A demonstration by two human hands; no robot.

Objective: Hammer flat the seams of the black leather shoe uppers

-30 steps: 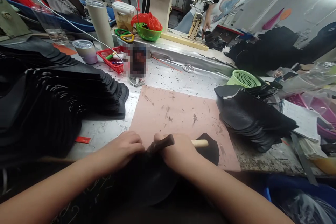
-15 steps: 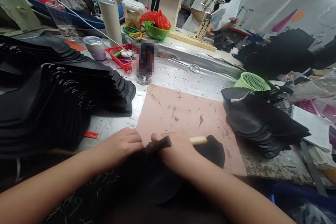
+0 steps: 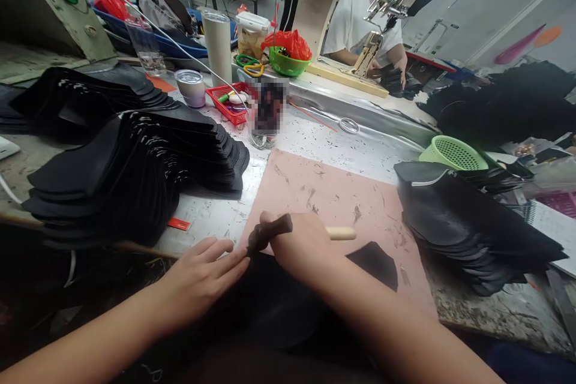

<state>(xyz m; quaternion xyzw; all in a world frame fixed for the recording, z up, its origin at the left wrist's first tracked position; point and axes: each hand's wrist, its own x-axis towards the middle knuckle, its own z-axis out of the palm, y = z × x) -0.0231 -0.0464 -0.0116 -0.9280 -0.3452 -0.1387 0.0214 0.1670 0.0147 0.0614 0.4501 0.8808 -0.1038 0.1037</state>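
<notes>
My right hand is wrapped round a hammer. Its dark head sticks out on the left and its pale wooden handle on the right. Beneath the hand lies a black leather-like piece, partly on a pink mat; its near part runs into dark shadow at the bench edge. My left hand is beside the hammer head, fingers stretched out, with the fingertips at the left edge of the black material. Whether the fingertips press on the piece or touch the hammer head, I cannot tell.
Stacked black pieces stand at left and right. Behind are a red basket, a tumbler, a green bowl and a green colander. Beyond a sewing machine, another person sits.
My left hand has drawn slightly down and its fingers have straightened. The hammer head has tilted and risen a little in my right hand. The whole view has shifted to the left.
</notes>
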